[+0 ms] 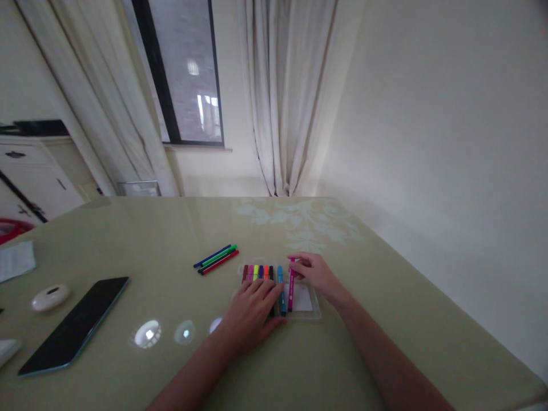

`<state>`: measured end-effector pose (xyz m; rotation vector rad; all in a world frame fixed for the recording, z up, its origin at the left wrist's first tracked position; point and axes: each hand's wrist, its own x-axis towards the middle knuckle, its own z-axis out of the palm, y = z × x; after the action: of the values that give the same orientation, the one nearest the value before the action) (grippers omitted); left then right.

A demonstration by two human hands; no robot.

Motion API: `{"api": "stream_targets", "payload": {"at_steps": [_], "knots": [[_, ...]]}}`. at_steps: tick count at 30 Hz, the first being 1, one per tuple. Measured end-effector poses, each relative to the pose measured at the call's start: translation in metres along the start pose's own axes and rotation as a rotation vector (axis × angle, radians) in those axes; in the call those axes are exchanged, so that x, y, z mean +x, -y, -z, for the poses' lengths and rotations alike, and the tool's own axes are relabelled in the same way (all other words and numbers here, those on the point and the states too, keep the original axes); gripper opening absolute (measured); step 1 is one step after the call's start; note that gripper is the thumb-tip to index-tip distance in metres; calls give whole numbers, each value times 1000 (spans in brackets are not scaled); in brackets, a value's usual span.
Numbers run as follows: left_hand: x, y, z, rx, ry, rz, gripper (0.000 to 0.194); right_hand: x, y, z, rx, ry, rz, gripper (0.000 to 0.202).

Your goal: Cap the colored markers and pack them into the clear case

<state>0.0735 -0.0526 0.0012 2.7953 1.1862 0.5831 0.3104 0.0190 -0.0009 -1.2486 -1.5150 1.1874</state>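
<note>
A clear plastic case (315, 311) lies on the table with a row of colourful markers in its left part, among them a yellow marker (256, 272) and an orange marker (266, 270). My left hand (252, 311) rests across these, fingers stretched out over them and hiding their lower ends. Beside its fingertips is a blue marker (282, 302). Between the thumb and fingers of my right hand (310, 268), the upper end of a magenta marker (291, 294) is pinched; it stands just right of the blue one, over the case. A white sheet (303, 298) shows in the case's right part.
Several loose markers, including a green marker (219, 257) and a red marker (220, 262), lie behind and left of the case. Further left are a black tablet (77, 322), a white rounded object (50, 298) and a paper (17, 261). A wall (449, 171) borders the table's right side.
</note>
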Motion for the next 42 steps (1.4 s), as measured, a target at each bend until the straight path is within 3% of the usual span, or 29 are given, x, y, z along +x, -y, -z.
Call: {"api": "stream_targets", "payload": {"at_steps": [10, 20, 24, 26, 30, 33, 35, 42], "knots": [[2, -3, -11, 26, 13, -101, 48, -7, 7, -14, -490, -59, 213, 20], [2, -7, -5, -1, 26, -58, 41, -7, 5, -16, -531, -20, 234, 8], [4, 3, -1, -90, -8, -44, 43, -8, 6, -15, -517, -2, 271, 10], [4, 18, 5, -126, -67, 49, 40, -9, 9, -15, -507, -27, 296, 13], [-3, 59, 20, 89, -201, 455, 33, -9, 14, -15, -496, -86, 298, 16], [-12, 79, 29, 305, -146, 704, 32, -10, 16, -17, -503, -86, 307, 15], [-15, 82, 31, 345, -100, 747, 29, -10, 17, -19, -506, -74, 312, 15], [-10, 71, 21, 303, -42, 679, 31, -12, 18, -22, -506, -78, 312, 19]]}}
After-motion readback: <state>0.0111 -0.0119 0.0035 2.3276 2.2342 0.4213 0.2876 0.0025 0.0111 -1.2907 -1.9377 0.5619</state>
